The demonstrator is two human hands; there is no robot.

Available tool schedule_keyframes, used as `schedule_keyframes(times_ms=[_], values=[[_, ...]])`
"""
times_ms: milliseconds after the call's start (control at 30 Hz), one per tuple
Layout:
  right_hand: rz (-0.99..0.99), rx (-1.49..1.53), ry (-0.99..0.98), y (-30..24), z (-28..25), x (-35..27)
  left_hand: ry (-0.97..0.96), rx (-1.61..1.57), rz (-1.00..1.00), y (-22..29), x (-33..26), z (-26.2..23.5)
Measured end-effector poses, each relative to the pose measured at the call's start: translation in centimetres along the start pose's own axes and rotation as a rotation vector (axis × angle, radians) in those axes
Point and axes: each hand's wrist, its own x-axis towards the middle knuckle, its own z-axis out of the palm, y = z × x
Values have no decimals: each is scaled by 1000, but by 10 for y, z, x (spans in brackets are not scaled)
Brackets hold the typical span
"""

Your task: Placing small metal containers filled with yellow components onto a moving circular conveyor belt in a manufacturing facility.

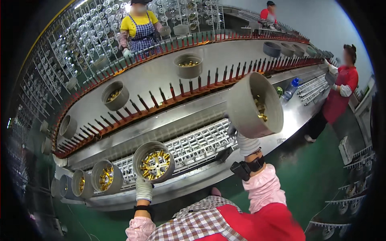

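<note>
My right hand, in a striped knit glove, is closed on a round grey tub. This tub is raised and tilted, and a few gold pieces lie low inside it; its wall hides most of the fingers. To the left, my left hand, gloved the same way, grips the near side of another round grey tub. Many small gold cylindrical pieces lie inside that one around a spoked pattern. It sits at the near edge of the metal bench, over a silvery rack.
More grey tubs line the bench at left. Beyond runs a looped conveyor with upright dark spindles and tubs inside it. A water bottle stands right. Co-workers stand around the line; hanging racks are lower right.
</note>
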Motion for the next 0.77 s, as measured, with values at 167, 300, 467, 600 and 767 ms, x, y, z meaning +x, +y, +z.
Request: schedule_keyframes(times_ms=[167, 300, 467, 600, 767], values=[[-72, -171, -220, 43, 45, -28, 7, -243, -169, 65, -12, 5], [-67, -128, -291, 59, 51, -40, 42, -180, -78, 53, -8, 37], [13, 129, -269, 101, 58, -53, 93, 59, -62, 88, -5, 60], [132, 674, -249, 114, 63, -50, 170, -222, 47, 95, -9, 79], [264, 977, -80, 117, 82, -101, 169, -27, 79, 57, 4, 89]])
